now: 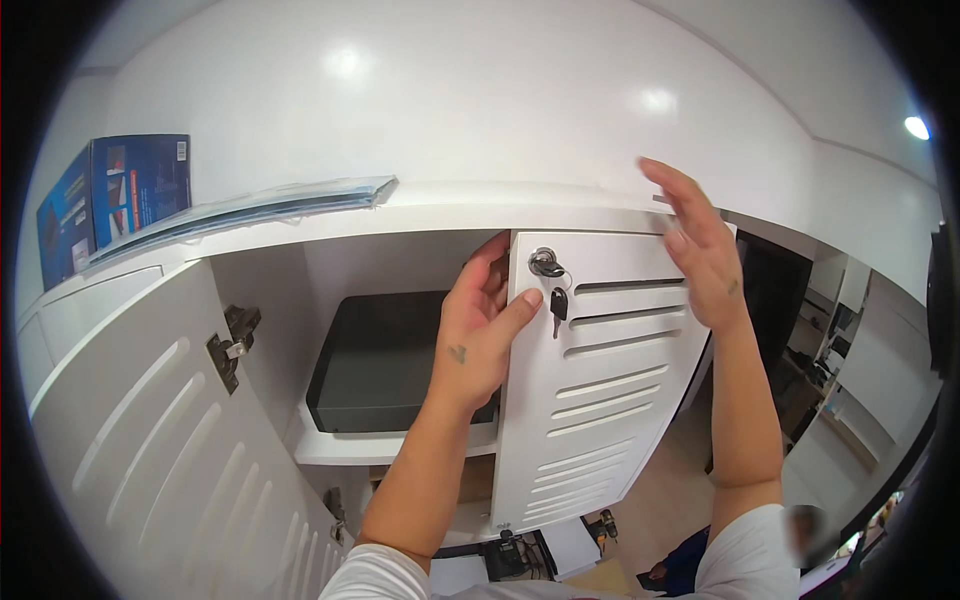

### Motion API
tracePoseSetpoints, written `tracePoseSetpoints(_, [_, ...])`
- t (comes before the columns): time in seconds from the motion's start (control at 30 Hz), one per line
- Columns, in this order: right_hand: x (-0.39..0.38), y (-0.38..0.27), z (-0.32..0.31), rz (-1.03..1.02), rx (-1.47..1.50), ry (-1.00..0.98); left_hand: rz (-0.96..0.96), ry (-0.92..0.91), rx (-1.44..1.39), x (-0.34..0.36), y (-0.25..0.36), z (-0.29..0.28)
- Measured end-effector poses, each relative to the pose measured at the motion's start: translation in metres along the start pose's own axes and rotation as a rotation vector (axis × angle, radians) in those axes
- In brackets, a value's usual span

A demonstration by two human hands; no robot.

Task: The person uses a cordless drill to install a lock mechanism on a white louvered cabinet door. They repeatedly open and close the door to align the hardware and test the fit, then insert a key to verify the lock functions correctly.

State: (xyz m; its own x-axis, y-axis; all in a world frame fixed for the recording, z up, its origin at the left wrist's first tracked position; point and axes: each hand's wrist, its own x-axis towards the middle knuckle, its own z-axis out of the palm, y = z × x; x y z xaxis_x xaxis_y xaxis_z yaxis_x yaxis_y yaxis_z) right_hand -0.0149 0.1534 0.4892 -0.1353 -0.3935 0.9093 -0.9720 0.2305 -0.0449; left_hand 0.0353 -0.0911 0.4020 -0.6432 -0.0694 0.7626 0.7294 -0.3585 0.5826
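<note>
A white slatted cabinet door (610,400) stands in front of me, with a round lock (543,263) near its upper left corner. One key sits in the lock, and a second black-headed key (559,304) hangs from its ring. My left hand (480,325) grips the door's left edge, thumb on the front beside the keys and fingers behind it. Raised at the door's upper right corner, my right hand (700,250) has its fingers stretched out and holds nothing; whether it touches the door I cannot tell.
Another slatted door (150,430) swings out at the left on metal hinges (228,350). On the shelf inside lies a flat black box-shaped device (378,365). Atop the cabinet are a blue box (140,190) and a flat plastic-wrapped packet (250,212). A desk phone (508,555) stands below.
</note>
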Motion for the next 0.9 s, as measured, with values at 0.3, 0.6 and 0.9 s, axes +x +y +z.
tracePoseSetpoints(0.3, [-0.109, 0.001, -0.020, 0.114, -0.214, 0.153, -0.218, -0.100, -0.351, 0.015, 0.003, -0.010])
tracePoseSetpoints(0.6, [-0.437, -0.015, 0.037, 1.231, 0.096, 0.385, -0.212, -0.124, -0.304, 0.013, 0.003, -0.010])
tracePoseSetpoints(0.9, [-0.263, -0.142, -0.112, -0.476, 0.935, 0.342, -0.196, -0.077, -0.248, 0.008, 0.008, 0.001])
